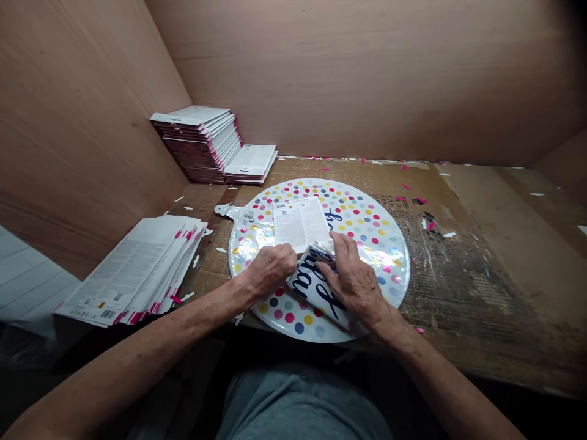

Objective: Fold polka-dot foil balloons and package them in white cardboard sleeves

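A flat round foil balloon [385, 269] with coloured dots and a tail at its left lies spread on the worktop before me. On it, a second foil balloon [308, 287] with dark blue lettering is partly folded over. My right hand [355, 281] grips this fold from the right, thumb and fingers around its silvery edge. Closed, my left hand [274, 267] pinches at the fold's left corner; the exact hold is partly hidden by the knuckles. Just beyond both hands lies a white printed sheet [300, 223] on the dotted foil.
Printed white-and-pink card packets [132, 263] lie fanned out at the left. A tall stack of packets [197, 140] stands in the back left corner, beside a lower stack [251, 160]. Wooden walls [358, 79] enclose the cardboard-covered worktop [458, 275]. Pink and white scraps are scattered there.
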A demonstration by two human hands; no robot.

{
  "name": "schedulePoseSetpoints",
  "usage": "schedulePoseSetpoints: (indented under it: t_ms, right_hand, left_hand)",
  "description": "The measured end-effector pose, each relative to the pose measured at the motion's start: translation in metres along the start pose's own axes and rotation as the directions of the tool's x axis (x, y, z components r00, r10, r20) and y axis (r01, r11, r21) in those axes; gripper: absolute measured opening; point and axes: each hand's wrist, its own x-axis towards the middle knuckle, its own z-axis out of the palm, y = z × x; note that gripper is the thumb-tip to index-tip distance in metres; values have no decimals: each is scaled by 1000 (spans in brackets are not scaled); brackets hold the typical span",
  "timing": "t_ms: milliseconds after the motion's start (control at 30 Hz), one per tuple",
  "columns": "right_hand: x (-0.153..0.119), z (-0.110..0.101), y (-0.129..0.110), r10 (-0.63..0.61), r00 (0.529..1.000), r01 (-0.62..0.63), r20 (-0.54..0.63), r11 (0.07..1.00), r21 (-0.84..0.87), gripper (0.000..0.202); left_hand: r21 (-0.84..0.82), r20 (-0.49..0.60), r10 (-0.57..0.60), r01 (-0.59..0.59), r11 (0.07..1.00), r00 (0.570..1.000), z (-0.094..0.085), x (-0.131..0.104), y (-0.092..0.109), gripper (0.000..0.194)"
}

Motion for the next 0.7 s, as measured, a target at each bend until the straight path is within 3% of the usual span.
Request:
schedulePoseSetpoints:
  t_ms: [67,200,300,467,567,700]
  right_hand:
    - [3,5,3,52,999,-52,-2,999,-3,52]
    - [9,10,13,128,987,-128,99,992,-6,30]
    - [13,8,17,155,979,-158,129,987,11,29]
    - [18,6,15,185,979,-196,82,968,158,33]
    - [22,8,15,274,959,-282,68,926,249,35]
    - [26,11,18,368,930,-360,5,906,224,36]
  left_hand:
    - [-24,-51,-17,15,1000,999,0,1,1,25]
    - [-28,-117,-35,32,999,993,-4,2,-1,25]
    - [7,-160,-54,55,998,986,-7,5,-5,25]
    - [40,-253,-81,94,995,964,-8,10,-9,26]
    - [71,-290,-20,42,997,957,-7,10,-10,27]
    - [67,-341,35,-13,998,939,-4,5,-6,27]
